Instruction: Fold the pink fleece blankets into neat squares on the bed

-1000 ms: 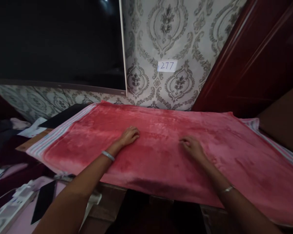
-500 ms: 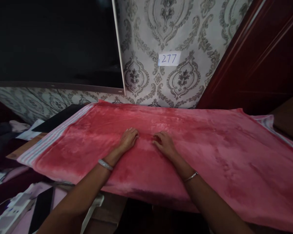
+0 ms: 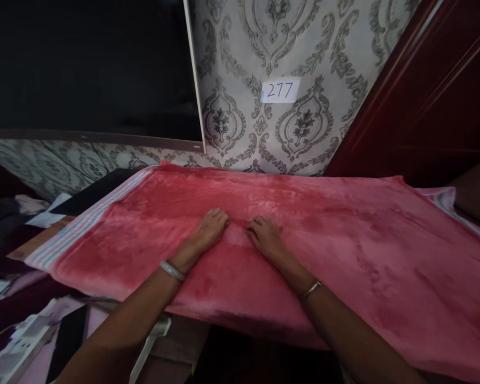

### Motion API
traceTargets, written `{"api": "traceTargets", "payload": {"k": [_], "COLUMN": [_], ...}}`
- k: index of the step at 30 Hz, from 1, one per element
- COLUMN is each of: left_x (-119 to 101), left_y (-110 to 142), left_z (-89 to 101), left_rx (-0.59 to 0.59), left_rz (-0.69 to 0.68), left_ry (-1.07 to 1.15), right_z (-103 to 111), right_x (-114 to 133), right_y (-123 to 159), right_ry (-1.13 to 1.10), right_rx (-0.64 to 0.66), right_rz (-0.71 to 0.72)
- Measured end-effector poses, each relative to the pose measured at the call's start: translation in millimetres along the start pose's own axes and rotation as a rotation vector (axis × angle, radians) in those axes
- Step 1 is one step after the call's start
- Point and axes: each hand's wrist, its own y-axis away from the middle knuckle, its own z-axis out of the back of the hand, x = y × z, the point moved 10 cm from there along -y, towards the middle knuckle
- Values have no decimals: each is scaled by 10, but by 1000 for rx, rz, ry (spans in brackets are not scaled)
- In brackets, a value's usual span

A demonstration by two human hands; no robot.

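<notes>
A plush blanket (image 3: 324, 250) in mottled red and pink lies spread before me, with a striped pale border (image 3: 84, 224) along its left side. My left hand (image 3: 213, 226) rests on the middle of it, fingers bent inward. Facing it across a narrow gap, my right hand (image 3: 266, 234) has its thumb and fingers drawn together in a pinch against the pile. A darker red streak in the pile runs between the fingertips. Whether either hand grips the fabric or something small is hidden by the fingers. Both wrists wear a bangle.
A large dark screen (image 3: 92, 69) hangs at the upper left, beside patterned wallpaper (image 3: 224, 69) bearing a paper label (image 3: 280, 89) marked 277. A dark red wooden panel (image 3: 428, 96) stands at the right. Lower left hold a power strip (image 3: 16, 346) and a black flat device (image 3: 68, 341).
My hands have come slightly closer together. The right thumb and fingers, apart before, are now drawn together, and the left fingers are a little more curled. The view has shifted slightly.
</notes>
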Motion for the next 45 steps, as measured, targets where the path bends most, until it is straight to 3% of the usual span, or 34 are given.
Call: {"api": "traceTargets", "payload": {"k": [5,10,14,17,21,27,30,35,37,40,45], "left_x": [15,15,2,-48,-89,-25,350,1459,1788,2053,2190], "left_y": [-4,20,19,9,13,179,412,1049,1282,1493,1569], "left_z": [-5,29,16,-47,-96,56,234,797,1025,1177,1074], "left_rx": [-31,-62,-54,11,89,110,122,96,79,86,133], "left_rz": [1,-4,-1,1,56,93,183,482,537,533,492], "left_ry": [11,9,15,13,58,92,50,-141,-191,-207,-184], "right_z": [78,113,-65,-239,-341,-383,-377,-417,-433,-433,-417], "right_x": [22,249,369,321,207,147,149,120,114,114,100], "right_y": [14,-117,-263,-267,-205,-173,-166,-177,-185,-192,-191], "right_ry": [-42,-16,23,13,-21,-77,-93,-125,-130,-136,-141], "right_rx": [-30,-21,32,53,-13,-56,-82,-85,-72,-62,-81], "right_rz": [-14,8,-2,-7,40,105,117,102,99,102,101]}}
